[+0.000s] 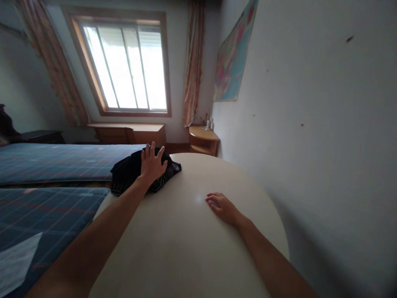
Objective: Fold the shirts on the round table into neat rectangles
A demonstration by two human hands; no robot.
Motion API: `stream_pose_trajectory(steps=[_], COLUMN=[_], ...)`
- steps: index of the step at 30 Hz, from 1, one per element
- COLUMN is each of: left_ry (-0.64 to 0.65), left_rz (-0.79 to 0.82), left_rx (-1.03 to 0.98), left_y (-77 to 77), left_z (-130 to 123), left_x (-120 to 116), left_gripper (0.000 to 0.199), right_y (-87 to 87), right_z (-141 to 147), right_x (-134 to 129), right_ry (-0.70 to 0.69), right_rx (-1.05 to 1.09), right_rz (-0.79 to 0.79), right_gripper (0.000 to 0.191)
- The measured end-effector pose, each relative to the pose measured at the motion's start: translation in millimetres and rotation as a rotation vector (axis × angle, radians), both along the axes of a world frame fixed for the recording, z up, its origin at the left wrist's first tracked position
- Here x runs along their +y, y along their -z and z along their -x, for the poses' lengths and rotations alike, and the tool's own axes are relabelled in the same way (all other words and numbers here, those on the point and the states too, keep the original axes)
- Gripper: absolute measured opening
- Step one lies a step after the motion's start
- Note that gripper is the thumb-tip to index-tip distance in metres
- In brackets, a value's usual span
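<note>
A crumpled black cloth (126, 170) with thin light lines lies at the far left edge of the cream round table (192, 248). My left hand (152, 162) is over the cloth, its fingers spread, and seems to touch its top. To the right, my right hand (221, 207) rests on the tabletop with its fingers loosely bent and slightly apart, holding nothing. A gap of bare tabletop lies between this hand and the cloth.
Two beds with blue plaid covers (62, 161) stand on the left, a white paper (20, 260) on the nearer one. A wall (325, 165) runs along the right. Behind the table are a wooden desk (149, 128) and a corner shelf (203, 133).
</note>
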State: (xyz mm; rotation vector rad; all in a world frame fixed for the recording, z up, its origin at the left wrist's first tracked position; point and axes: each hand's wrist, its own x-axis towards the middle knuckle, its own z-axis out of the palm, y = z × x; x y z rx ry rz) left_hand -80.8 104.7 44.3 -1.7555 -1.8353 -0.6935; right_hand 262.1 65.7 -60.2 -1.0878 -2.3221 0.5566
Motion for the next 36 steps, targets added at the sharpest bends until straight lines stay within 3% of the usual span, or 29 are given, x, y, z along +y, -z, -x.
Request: stream_pose_trajectory(steps=[4, 10, 13, 15, 22, 26, 36], left_ry=[0.080, 0.400, 0.435, 0.431, 0.543, 0.527, 0.495], left_rz=[-0.001, 0.265, 0.357, 0.375, 0.456, 0.541, 0.577], left_rx=[0.004, -0.052, -0.041, -0.050, -0.050, -0.087, -0.112], left_y=[18.6, 81.6, 109.5, 119.7, 125.0, 126.0, 123.0], left_z=[-28.7, -71.3, -88.8, -93.4, -80.0, -82.1, -86.3], left_x=[-20.6, -35.0, -36.3, -37.9, -51.9, -52.8, -54.1], left_gripper=[0.067, 0.049, 0.041, 0.040, 0.045, 0.049, 0.048], right_y=[3.6, -7.7, -12.4, -9.7, 7.2, 4.5, 3.8], right_z=[0.5, 14.6, 32.0, 42.8, 45.7, 40.0, 39.8], right_x=[-2.1, 15.6, 33.0, 39.6, 25.1, 17.2, 16.5], right_ry=[0.006, 0.084, 0.158, 0.200, 0.128, 0.111, 0.101], right_rx=[-0.007, -0.227, -0.344, -0.333, -0.277, -0.325, -0.352], right_rz=[-0.026, -0.099, -0.082, -0.094, -0.099, -0.019, 0.011], right_gripper=[0.027, 0.027, 0.027, 0.030, 0.047, 0.057, 0.059])
